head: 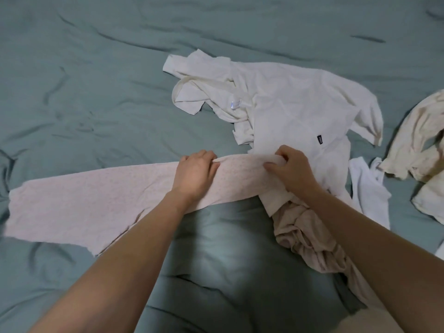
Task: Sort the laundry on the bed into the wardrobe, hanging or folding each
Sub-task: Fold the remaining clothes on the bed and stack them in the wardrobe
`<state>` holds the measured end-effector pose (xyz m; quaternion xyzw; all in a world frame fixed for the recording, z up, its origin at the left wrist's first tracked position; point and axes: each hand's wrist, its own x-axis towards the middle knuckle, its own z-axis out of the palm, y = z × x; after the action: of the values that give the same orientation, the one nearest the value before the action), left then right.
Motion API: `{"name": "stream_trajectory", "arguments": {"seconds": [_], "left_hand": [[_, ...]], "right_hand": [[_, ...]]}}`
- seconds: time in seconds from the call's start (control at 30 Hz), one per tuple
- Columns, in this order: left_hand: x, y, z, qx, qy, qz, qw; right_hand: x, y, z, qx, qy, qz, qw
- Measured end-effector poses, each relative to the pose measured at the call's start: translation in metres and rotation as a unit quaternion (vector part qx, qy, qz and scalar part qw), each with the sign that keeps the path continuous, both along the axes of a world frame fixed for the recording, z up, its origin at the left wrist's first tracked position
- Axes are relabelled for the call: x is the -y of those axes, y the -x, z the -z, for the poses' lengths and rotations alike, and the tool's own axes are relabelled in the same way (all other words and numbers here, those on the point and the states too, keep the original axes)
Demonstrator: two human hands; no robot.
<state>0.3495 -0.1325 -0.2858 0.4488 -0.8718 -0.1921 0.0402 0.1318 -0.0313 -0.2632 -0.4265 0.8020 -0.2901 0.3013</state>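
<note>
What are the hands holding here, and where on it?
Both hold the pink garment along its far edge: the left hand grips near the middle, the right hand pinches the bunched right end.

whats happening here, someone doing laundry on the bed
Yes. A person is working on a pale pink patterned garment stretched across the teal bed sheet. The left hand and right hand both grip its upper edge. A white garment, a beige garment and cream pieces lie unsorted around it. No wardrobe is in view.
</note>
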Motion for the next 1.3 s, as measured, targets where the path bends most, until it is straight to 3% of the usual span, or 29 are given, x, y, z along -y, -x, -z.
{"name": "stream_trajectory", "arguments": {"seconds": [0.1,0.3,0.7,0.83,0.9,0.97,1.07,1.13,1.3], "left_hand": [[-0.008,0.018,0.0,-0.021,-0.004,0.01,1.0],[-0.024,0.051,0.004,-0.031,0.005,0.003,1.0],[-0.059,0.138,0.005,-0.041,-0.007,0.089,0.995],[-0.044,0.118,0.0,-0.096,-0.033,0.044,0.994],[-0.036,0.096,-0.014,-0.168,-0.09,-0.043,0.981],[-0.029,0.074,-0.035,-0.25,-0.194,-0.176,0.932],[-0.02,0.033,-0.072,-0.348,-0.43,-0.343,0.759],[-0.013,-0.004,-0.093,-0.337,-0.548,-0.363,0.675],[0.005,-0.1,-0.118,-0.366,-0.623,-0.348,0.597]], "right_hand": [[-0.014,0.007,-0.005,0.078,-0.003,0.105,0.991],[-0.033,0.014,0.003,0.031,0.023,0.207,0.978],[-0.091,0.081,-0.007,-0.027,0.063,0.246,0.967],[-0.076,0.075,-0.023,-0.003,0.067,0.235,0.97],[-0.062,0.063,-0.036,0.036,0.076,0.214,0.973],[-0.046,0.039,-0.05,0.078,0.076,0.186,0.977],[-0.011,-0.019,-0.064,0.126,0.068,0.123,0.982],[0.014,-0.066,-0.068,0.146,0.048,0.078,0.985],[0.062,-0.177,-0.082,0.171,0.01,-0.013,0.985]]}}
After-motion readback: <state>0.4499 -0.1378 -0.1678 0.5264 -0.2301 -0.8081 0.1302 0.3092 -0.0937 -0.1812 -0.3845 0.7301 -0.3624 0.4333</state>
